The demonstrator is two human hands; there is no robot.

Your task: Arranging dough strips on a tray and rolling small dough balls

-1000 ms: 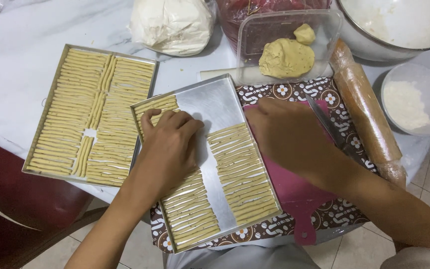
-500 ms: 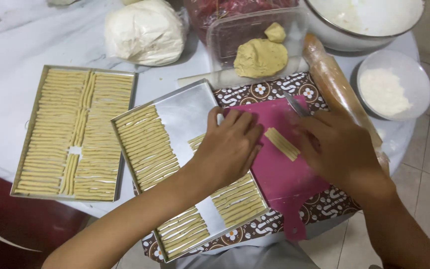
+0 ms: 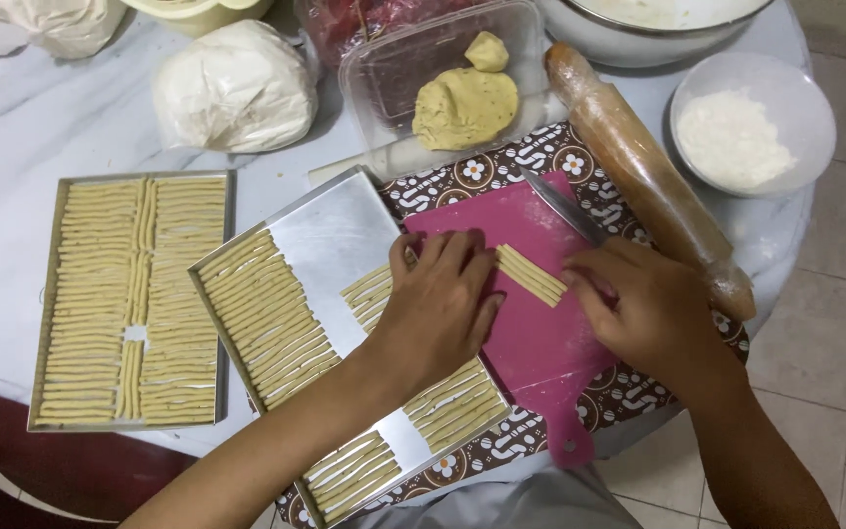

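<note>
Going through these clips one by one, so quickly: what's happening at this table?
A person is handling thin strips of dough. Both hands, the left hand and the right hand, flank a small bundle of dough strips lying on a pink cutting board. A knife rests on the board. The nearer metal tray is partly filled with strips; a second tray to its left is nearly full. A dough lump sits in a clear container, with a rolling pin and flour bowl nearby.

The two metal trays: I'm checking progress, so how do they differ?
The left tray is packed nearly full with dough strips, lies square-on and untouched; the near tray sits angled, shows bare metal down its middle and top, and the left hand rests over it. Both are rectangular, shiny, holding pale strips.
</note>
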